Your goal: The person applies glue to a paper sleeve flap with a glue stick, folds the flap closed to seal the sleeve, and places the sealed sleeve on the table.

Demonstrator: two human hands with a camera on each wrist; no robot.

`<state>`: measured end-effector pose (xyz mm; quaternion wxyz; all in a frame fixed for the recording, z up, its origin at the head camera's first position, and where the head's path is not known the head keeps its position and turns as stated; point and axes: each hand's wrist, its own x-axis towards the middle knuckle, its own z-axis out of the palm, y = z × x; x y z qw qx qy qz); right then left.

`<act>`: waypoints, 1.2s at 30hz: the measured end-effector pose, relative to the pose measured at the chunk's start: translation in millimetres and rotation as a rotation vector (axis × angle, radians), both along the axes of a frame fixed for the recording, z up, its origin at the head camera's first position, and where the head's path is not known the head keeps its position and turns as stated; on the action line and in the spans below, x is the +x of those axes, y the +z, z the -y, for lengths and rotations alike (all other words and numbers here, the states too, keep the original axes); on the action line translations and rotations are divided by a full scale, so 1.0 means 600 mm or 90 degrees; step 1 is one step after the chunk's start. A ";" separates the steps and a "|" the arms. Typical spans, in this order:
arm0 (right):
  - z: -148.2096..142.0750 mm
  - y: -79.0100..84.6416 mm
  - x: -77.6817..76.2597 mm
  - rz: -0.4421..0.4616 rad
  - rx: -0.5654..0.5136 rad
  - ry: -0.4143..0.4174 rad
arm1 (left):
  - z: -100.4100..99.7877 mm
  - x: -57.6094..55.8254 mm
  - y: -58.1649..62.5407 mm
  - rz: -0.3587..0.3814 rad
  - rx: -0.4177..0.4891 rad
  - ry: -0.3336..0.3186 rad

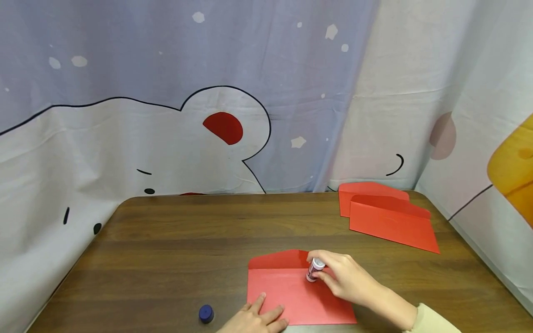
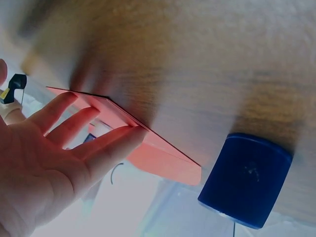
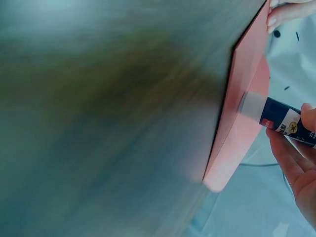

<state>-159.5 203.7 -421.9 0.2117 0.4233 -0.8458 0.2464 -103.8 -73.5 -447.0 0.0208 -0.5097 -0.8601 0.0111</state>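
A red envelope (image 1: 287, 296) lies on the table with its flap (image 1: 275, 261) folded open at the far side. My right hand (image 1: 347, 280) grips a glue stick (image 1: 315, 270) between thumb and fingers. In the right wrist view the uncapped end of the glue stick (image 3: 289, 120) meets the envelope (image 3: 245, 106) near the flap. My left hand (image 1: 254, 319) rests spread on the envelope's near left part, its straight fingers (image 2: 116, 140) touching the paper in the left wrist view. Left of that hand stands a blue cap (image 1: 206, 314), large in the left wrist view.
Two more red envelopes (image 1: 393, 222) overlap at the table's back right, flaps up. The wooden table (image 1: 175, 249) ends at a patterned curtain (image 1: 125, 148) behind and at both sides.
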 end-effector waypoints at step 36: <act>-0.038 0.004 0.003 0.137 -0.094 0.025 | 0.001 0.000 -0.007 -0.015 0.001 -0.009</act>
